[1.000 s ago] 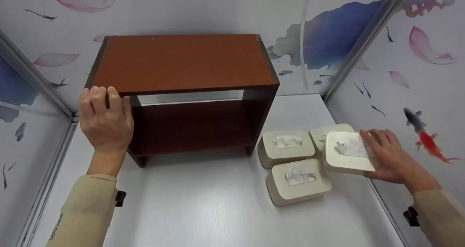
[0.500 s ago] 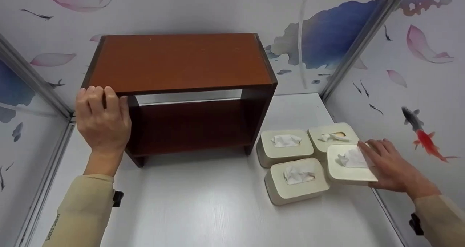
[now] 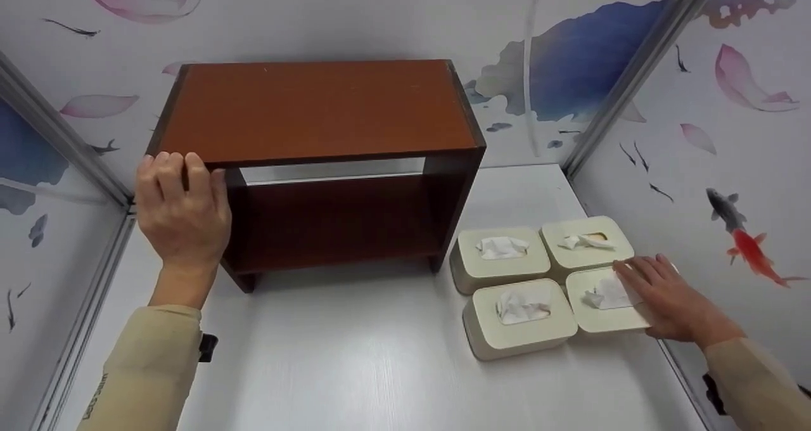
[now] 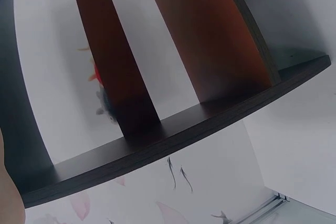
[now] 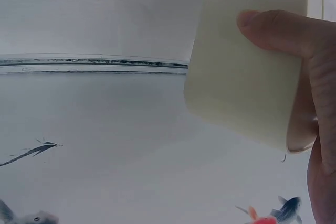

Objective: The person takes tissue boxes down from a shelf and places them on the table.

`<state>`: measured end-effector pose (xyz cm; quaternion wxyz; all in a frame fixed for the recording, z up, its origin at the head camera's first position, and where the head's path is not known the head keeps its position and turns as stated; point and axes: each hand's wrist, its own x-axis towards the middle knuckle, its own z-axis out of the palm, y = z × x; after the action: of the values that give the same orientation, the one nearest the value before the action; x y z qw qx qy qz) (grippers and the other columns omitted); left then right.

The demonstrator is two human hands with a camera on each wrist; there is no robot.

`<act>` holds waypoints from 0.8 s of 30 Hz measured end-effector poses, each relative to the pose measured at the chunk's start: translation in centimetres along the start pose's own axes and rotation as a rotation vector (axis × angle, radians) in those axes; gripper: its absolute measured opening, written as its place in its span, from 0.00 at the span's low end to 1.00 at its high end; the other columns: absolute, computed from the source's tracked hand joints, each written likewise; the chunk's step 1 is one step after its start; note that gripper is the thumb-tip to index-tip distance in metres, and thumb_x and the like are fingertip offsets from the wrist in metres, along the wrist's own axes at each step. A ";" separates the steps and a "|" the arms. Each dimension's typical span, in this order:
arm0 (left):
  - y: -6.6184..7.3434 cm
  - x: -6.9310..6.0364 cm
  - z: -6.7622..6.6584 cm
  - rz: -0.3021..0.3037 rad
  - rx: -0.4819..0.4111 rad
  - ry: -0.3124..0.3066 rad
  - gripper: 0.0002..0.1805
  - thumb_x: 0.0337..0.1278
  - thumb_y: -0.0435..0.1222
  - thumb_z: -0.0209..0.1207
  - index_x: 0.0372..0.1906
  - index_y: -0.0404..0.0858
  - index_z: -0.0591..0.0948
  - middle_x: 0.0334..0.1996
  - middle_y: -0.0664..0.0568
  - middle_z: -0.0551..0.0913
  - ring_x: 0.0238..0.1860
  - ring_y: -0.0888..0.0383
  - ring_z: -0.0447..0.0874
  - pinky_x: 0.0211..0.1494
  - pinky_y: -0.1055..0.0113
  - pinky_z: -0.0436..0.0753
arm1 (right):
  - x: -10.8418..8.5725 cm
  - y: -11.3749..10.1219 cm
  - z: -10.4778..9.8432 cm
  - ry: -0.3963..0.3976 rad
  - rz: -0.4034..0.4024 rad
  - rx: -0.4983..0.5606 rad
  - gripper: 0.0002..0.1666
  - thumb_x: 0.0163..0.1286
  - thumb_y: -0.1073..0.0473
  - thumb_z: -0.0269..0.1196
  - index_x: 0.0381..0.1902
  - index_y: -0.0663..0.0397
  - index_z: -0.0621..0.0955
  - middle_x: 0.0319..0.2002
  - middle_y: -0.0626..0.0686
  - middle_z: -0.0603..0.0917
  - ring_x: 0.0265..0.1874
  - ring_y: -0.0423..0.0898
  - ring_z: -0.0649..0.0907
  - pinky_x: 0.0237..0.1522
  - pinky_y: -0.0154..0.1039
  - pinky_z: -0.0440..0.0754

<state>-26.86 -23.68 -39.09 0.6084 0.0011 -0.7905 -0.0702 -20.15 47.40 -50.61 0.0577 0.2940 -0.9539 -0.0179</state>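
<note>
My left hand (image 3: 184, 212) grips the near left corner of a reddish-brown wooden shelf (image 3: 317, 111), fingers over its top edge. At the left rim of the left wrist view, a bit of that hand (image 4: 9, 195) shows beside the shelf's dark side board (image 4: 126, 156). On the right, my right hand (image 3: 671, 301) holds a cream tissue box (image 3: 602, 317) by its right end, partly covering its top. In the right wrist view the thumb lies along the wall of this tissue box (image 5: 247, 77). Its tissue (image 3: 605, 293) pokes out of the slot.
Three more cream tissue boxes stand close by: a back left box (image 3: 485, 267), a back right box (image 3: 557, 228) and a front left box (image 3: 507, 345). All stand on the white table (image 3: 355, 355). Patterned wall panels (image 3: 728, 165) enclose the back and sides.
My right hand has brought its tissue box down and toward me, into the front right place beside the others. The back right box now shows fully. My left hand stays on the shelf.
</note>
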 end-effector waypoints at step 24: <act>-0.2 -0.1 0.1 0.008 0.032 -0.006 0.20 0.72 0.46 0.49 0.47 0.32 0.76 0.44 0.38 0.77 0.52 0.41 0.76 0.72 0.54 0.72 | 0.1 -0.8 4.3 -0.142 0.042 0.026 0.65 0.30 0.76 0.77 0.70 0.65 0.60 0.66 0.68 0.68 0.64 0.67 0.67 0.60 0.66 0.70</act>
<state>-26.96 -23.89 -39.19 0.6061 0.0075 -0.7934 -0.0550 -20.30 46.74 -54.91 -0.0135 0.2727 -0.9617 -0.0250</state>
